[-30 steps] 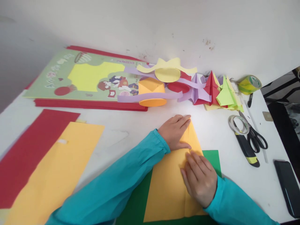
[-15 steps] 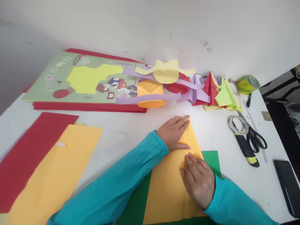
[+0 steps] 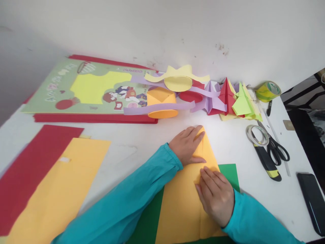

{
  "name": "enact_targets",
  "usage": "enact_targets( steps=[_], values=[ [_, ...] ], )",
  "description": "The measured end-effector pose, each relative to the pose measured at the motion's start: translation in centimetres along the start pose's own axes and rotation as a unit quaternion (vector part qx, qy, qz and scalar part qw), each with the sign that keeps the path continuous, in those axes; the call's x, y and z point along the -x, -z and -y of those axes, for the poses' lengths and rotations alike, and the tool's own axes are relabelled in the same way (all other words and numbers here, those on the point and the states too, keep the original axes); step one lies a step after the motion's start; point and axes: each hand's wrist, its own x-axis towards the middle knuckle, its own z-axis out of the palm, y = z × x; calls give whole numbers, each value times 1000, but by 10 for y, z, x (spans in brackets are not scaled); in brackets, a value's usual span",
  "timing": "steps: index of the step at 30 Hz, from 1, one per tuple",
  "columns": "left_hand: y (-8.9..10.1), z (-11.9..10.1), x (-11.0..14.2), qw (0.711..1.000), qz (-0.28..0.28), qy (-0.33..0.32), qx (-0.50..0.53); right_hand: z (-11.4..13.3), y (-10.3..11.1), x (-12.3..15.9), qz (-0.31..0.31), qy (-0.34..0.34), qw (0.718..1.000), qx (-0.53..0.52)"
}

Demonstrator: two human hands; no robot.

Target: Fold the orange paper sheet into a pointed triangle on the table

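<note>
An orange-yellow sheet of paper (image 3: 181,203), folded to a point at its far end, lies on green paper (image 3: 230,174). My left hand (image 3: 188,144) rests flat across the pointed end, thumb and fingers stretched out. Just nearer to me, my right hand (image 3: 215,195) presses on the sheet's right half, its fingers extended close together. A crease runs down the sheet's middle and shows below my right hand. Part of the folded tip is hidden under my left fingers.
Red paper (image 3: 61,135) and another yellow sheet (image 3: 88,159) lie at left. Behind are a green printed board (image 3: 48,98), an orange paper piece (image 3: 162,98) and folded red paper (image 3: 226,95). At right are scissors (image 3: 275,150), tape (image 3: 269,89), a cutter (image 3: 266,162) and a phone (image 3: 311,203).
The view has shifted very slightly. Both hands stay almost where they were on the folded sheet.
</note>
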Motion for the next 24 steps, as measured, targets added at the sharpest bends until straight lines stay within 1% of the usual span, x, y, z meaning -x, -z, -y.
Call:
enact_targets(
  steps=[4, 7, 11, 15, 20, 24],
  values=[
    [6, 0, -2, 999, 30, -10, 16, -1, 3, 0, 23, -9, 1000, -13],
    [10, 0, -4, 998, 48, -15, 24, -2, 4, -1, 21, -6, 1000, -19],
    [10, 0, -5, 999, 42, -17, 23, -7, 5, -5, 5, 3, 1000, -27],
    [9, 1, -4, 999, 38, -22, 18, -9, 3, -7, 10, 5, 1000, 10],
    [7, 1, -3, 999, 33, -30, 13, -5, -3, -3, 11, 12, 999, 31],
    [4, 1, -1, 999, 34, -14, -4, -3, -4, 1, 6, 13, 999, 40]
  ],
)
